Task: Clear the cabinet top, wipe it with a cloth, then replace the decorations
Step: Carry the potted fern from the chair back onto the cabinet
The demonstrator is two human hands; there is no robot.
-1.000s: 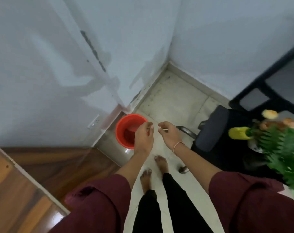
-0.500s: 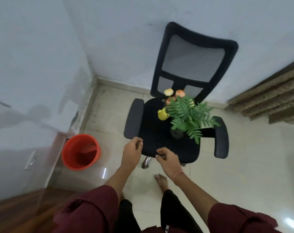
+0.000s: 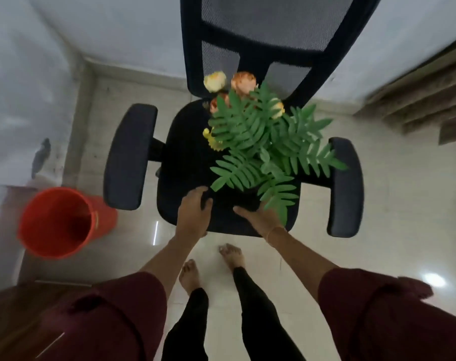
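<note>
While on chair [image 3: 185, 157], plant [image 3: 263, 142] between hands [image 3: 194, 212] [image 3: 260, 217].

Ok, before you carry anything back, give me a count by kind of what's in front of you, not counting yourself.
Office chair: 1
Flower arrangement, standing on the chair seat: 1
Red bucket, on the floor beside the chair: 1
Total: 3
</note>
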